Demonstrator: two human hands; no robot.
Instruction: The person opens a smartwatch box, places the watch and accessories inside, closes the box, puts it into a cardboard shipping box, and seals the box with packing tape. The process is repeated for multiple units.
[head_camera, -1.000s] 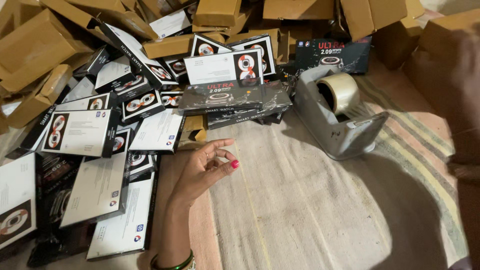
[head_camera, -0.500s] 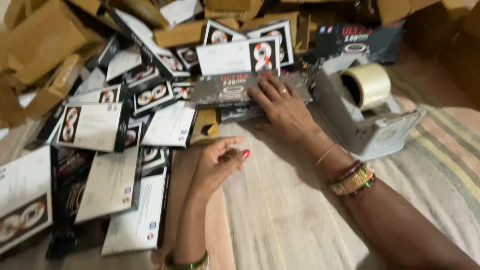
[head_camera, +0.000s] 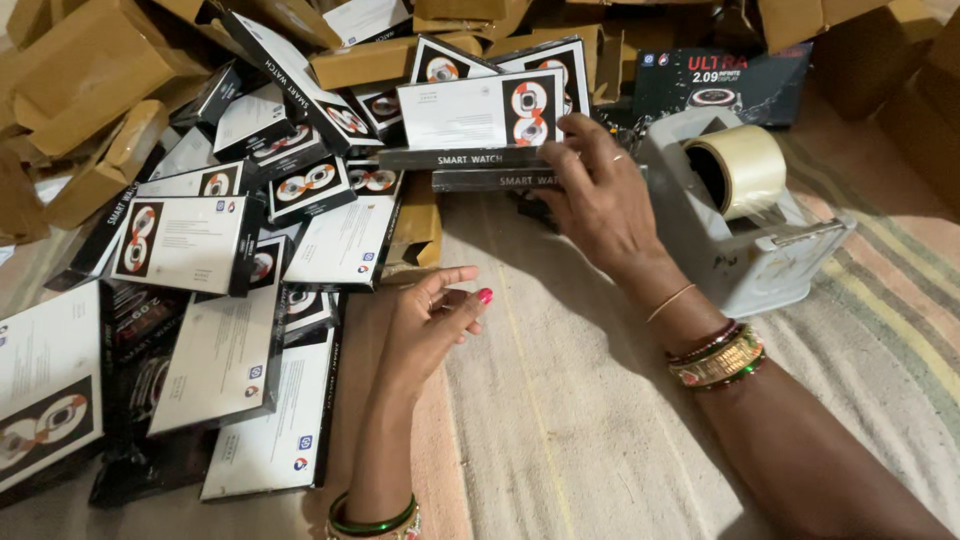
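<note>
Your right hand (head_camera: 598, 200) reached over the woven mat (head_camera: 600, 420) and closed its fingers on a flat black-and-white box (head_camera: 470, 120) atop the stack beside the tape dispenser (head_camera: 750, 240). Your left hand (head_camera: 430, 325) rested half-curled and empty, near the sprawled pile.
</note>
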